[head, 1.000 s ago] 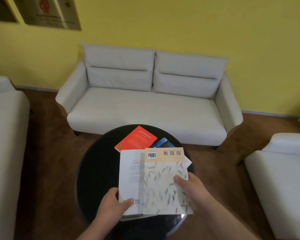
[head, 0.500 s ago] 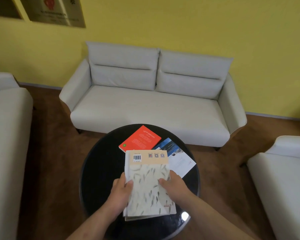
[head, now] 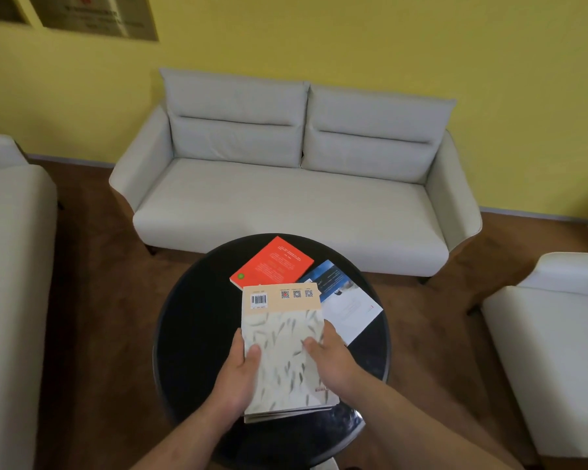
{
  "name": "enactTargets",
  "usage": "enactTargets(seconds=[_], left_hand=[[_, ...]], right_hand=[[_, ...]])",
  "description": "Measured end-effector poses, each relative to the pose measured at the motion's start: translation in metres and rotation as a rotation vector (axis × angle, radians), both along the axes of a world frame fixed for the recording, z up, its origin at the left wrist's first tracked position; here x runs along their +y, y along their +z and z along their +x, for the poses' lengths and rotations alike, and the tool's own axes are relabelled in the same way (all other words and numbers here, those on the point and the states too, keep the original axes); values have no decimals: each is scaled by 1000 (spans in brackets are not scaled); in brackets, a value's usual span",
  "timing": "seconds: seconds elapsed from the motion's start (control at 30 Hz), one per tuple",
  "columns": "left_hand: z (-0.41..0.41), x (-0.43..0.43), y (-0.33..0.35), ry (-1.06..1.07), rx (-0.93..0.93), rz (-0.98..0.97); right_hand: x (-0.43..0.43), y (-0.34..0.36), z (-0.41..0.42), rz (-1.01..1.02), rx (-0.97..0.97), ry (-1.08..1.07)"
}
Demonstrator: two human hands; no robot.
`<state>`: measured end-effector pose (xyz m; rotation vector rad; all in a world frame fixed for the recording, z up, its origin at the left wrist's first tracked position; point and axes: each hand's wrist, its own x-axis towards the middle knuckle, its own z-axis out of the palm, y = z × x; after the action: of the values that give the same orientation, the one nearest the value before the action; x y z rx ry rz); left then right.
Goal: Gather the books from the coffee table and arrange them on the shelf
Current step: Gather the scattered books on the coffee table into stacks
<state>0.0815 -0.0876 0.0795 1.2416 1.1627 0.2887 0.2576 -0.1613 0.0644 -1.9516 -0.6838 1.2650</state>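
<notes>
Clamping the stack from both sides here: left grip (head: 241, 371) has its thumb on the cover and fingers round the left edge, and right grip (head: 333, 361) pinches the right edge the same way. The paperback stack (head: 282, 374) is over the tabletop's (head: 197, 327) near half, long axis pointing away. The red book (head: 272, 266) lies flat just past its far end. The blue-and-white book (head: 350, 307) is off the far right corner, so nearer the right grip, I'd guess. Matte speckled cover, glossy round black top.
</notes>
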Motion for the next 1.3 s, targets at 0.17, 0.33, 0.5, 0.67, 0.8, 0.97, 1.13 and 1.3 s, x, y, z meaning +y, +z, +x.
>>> enactTargets(seconds=[0.17,0.33,0.5,0.67,0.8,0.97,1.13,1.3], left_hand=[[-4,3,-1,-86,177,81],[-2,8,23,-197,554,473],[1,15,71,-35,107,363],[1,31,110,215,-229,119],[1,35,109,233,-255,-95],[-3,22,87,-25,153,89],[-5,17,55,-197,362,257],[-4,23,35,-148,409,221]], right_hand=[[-6,-2,5,11,-103,13],[-5,10,12,-9,-286,-23],[-11,72,13,188,-24,-213],[-16,126,20,399,34,-239],[-11,126,28,261,297,-344],[-14,81,23,61,1,-114],[-9,39,13,-13,-213,53],[-4,14,17,-33,-246,87]])
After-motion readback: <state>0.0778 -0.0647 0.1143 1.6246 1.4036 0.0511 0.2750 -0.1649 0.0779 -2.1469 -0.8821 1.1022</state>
